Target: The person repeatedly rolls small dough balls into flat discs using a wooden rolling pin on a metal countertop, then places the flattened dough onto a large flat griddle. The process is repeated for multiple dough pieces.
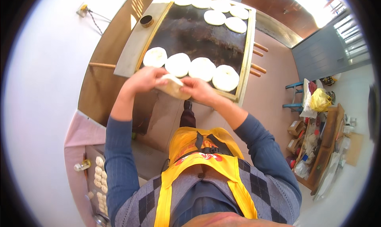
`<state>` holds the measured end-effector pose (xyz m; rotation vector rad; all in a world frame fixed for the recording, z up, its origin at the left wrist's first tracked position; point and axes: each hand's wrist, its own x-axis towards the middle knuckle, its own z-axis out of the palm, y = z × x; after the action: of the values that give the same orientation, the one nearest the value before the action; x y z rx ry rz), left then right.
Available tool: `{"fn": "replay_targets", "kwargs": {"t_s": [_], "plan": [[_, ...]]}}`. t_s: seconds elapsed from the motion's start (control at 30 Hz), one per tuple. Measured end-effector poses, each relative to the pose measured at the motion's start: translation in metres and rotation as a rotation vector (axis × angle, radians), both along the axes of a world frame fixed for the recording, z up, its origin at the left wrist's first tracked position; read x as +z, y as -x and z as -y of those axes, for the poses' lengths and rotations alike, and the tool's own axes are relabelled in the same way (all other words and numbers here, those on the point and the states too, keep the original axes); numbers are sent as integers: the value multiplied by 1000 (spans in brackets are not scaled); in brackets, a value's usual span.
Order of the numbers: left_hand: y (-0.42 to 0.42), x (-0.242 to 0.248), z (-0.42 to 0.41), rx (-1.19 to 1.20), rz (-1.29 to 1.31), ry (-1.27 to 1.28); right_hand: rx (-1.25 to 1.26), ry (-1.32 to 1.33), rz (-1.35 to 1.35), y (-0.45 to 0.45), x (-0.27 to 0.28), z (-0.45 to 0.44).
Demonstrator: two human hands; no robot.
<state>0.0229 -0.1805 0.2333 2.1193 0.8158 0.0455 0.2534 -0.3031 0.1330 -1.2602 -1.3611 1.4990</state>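
Note:
My left hand (145, 79) and my right hand (198, 90) hold a round of flattened dough (173, 88) between them, tilted at the near edge of a dark griddle (190, 39). Just beyond it, several pale dough rounds (201, 69) lie in a row along the near side of the griddle. Another group of dough rounds (215, 17) lies at its far side, towards the right. The fingers of both hands grip opposite ends of the held dough; its underside is partly hidden.
A dark round tin (146, 21) stands on the griddle's left ledge. Wooden handles (258, 68) stick out on the right. At the lower left, small dough pieces (99, 172) lie on a worktop. A blue stool (293, 105) and a wooden cabinet (323, 149) stand at the right.

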Motion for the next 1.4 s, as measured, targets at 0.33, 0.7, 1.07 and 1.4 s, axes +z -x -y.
{"fn": "replay_targets", "kwargs": {"t_s": [0.33,0.7,1.07,1.4], "plan": [[-178,-79,-319,-9,209,-358,-300,-385,662,-154,5,-310],[-236,-238,-396,-154,52,-818,-213,-581,1195,-190,-129,-392],[-243,-235,-412,-266,-214,-862,-455,-486,1217,-181,-133,-409],[-254,-232,-379,-296,-87,-741,-450,-456,1282,-227,-147,-346]]}}
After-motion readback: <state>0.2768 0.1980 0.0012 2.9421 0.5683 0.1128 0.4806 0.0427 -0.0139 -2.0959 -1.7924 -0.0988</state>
